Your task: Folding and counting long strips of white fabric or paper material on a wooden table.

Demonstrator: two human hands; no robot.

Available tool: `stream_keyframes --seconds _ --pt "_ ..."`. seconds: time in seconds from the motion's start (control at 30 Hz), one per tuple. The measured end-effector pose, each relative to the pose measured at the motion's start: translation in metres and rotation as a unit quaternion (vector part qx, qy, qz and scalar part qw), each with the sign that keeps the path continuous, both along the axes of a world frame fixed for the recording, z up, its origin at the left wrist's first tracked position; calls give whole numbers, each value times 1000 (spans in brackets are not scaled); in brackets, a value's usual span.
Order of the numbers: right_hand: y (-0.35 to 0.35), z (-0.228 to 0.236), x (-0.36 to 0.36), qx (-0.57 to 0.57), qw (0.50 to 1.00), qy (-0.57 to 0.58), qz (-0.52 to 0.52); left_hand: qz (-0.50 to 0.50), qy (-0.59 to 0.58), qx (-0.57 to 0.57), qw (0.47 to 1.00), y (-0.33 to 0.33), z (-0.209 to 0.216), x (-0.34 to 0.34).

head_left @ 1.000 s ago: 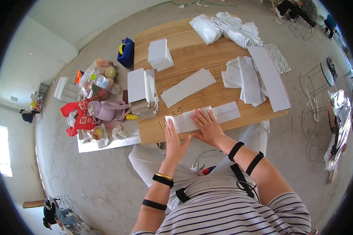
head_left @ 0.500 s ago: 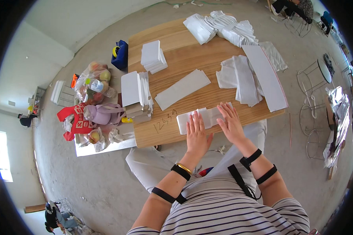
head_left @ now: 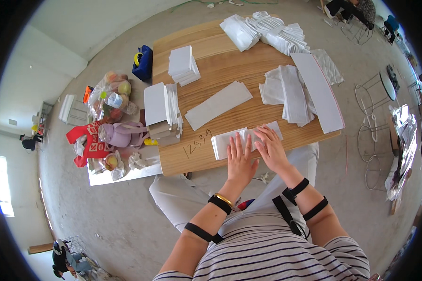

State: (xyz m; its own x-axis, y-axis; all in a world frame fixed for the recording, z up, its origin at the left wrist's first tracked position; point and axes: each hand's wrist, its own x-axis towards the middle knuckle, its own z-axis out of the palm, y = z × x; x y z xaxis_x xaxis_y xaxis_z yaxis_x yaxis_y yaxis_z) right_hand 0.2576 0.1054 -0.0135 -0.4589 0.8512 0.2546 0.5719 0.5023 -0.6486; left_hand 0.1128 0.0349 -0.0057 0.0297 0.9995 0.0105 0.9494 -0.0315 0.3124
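Observation:
A thin white folded sheet (head_left: 221, 146) lies along the near edge of the wooden table, its material, paper or plastic, hard to tell. My left hand (head_left: 240, 161) rests flat on its middle with the fingers stretched out. Close beside it, my right hand (head_left: 272, 152) lies on the sheet's right part, fingers extended and slightly bent, holding nothing visible. Part of the sheet is hidden under both hands. Just beyond, a long flat white strip (head_left: 219, 106) lies at a slant on the table.
On the table (head_left: 220, 65) stand white card stacks (head_left: 155, 104) at left, a smaller stack (head_left: 180, 61) behind, white sheets (head_left: 293, 96) and a long white board (head_left: 318, 93) at right. Bundled white sleeves (head_left: 267, 33) lie far back. Left are a blue tape dispenser (head_left: 143, 64) and fruit bag (head_left: 110, 93).
My right hand has slid left toward my left hand, baring the sheet's right end. My left hand has shifted slightly right, off the sheet's left part.

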Motion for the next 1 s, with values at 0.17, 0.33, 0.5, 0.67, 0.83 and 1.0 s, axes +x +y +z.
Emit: stream_keyframes --seconds 0.17,0.33,0.5,0.67,0.83,1.0 --pt "-2 5 0 -21 999 5 -38 -16 -85 26 996 -6 25 -34" --pt "-7 12 -17 7 999 -17 31 -53 -54 60 995 -16 6 -84" --pt "-19 -1 -36 77 984 -134 94 -91 -9 28 995 -18 -6 -90" --pt "-22 -5 -41 46 978 -183 89 -80 4 17 997 -21 -14 -95" --pt "-22 -11 -39 46 976 -201 68 -81 6 12 997 -24 -18 -97" --pt "-22 -10 -43 59 975 -204 69 -81 10 2 997 -24 -20 -98"
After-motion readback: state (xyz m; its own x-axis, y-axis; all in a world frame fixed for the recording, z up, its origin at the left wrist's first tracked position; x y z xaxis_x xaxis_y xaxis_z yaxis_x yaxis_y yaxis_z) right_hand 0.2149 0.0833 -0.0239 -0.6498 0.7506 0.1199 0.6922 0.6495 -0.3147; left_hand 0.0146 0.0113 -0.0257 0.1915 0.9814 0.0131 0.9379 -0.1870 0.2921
